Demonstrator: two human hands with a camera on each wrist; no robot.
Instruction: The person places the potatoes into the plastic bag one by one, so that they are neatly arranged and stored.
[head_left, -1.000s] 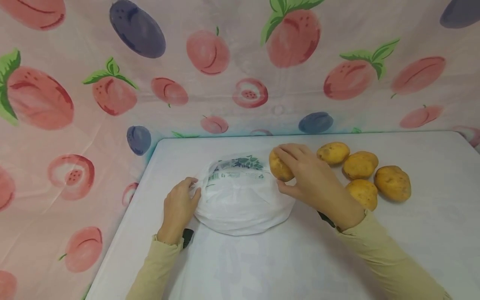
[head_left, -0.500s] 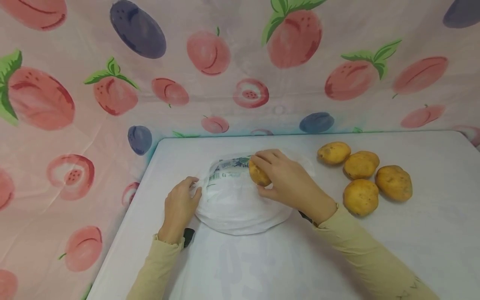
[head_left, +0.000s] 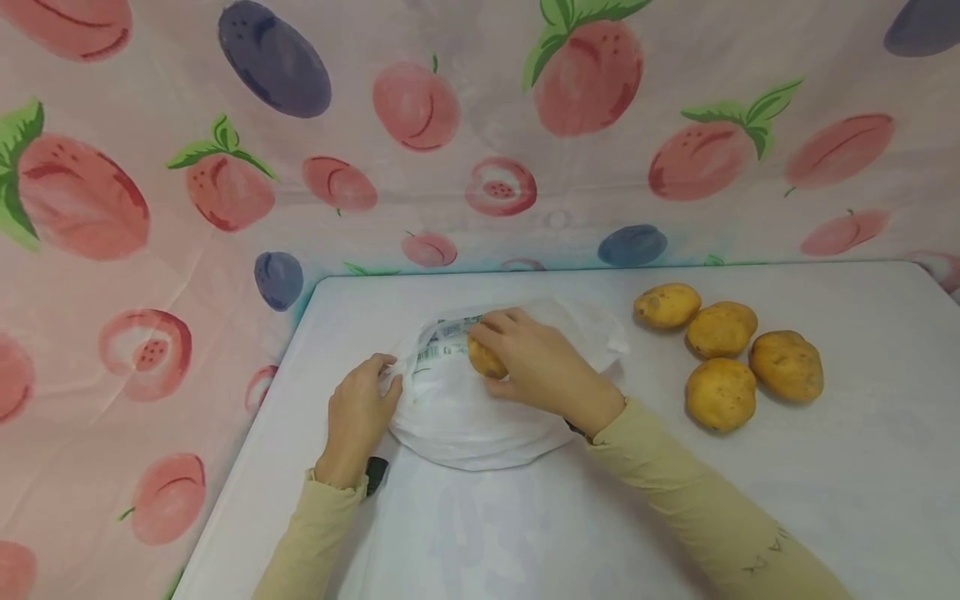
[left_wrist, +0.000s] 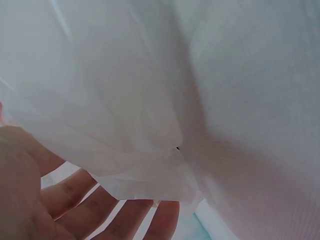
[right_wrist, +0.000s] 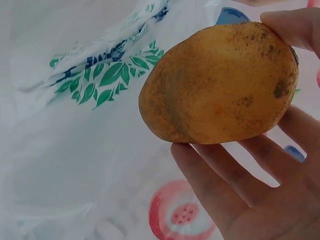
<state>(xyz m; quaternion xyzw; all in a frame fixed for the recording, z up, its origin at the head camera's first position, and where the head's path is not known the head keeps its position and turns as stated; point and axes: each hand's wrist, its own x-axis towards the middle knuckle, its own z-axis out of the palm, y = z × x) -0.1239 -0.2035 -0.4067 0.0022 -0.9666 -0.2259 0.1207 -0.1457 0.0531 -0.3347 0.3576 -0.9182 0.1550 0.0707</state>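
A yellow-brown potato (right_wrist: 220,85) with dark specks is held in my right hand (head_left: 540,362), thumb on one side and fingertips on the other. In the head view that hand is over the white plastic bag (head_left: 480,425), which lies with its mouth spread. Green leaf print (right_wrist: 112,75) shows on the bag in the right wrist view. At the bag's left edge rests my left hand (head_left: 360,417), thumb and fingers apart. The left wrist view has its fingers (left_wrist: 120,220) partly behind the plastic; its thumb tip is hidden by the bag.
Several loose potatoes (head_left: 722,396) lie grouped on the white table (head_left: 862,483), right of the bag. A fruit-patterned cloth (head_left: 562,200) hangs behind the table and along its left side.
My right hand has carried the potato leftward from the bag's right edge to over the middle of its mouth. My left hand and the loose potatoes have stayed in place.
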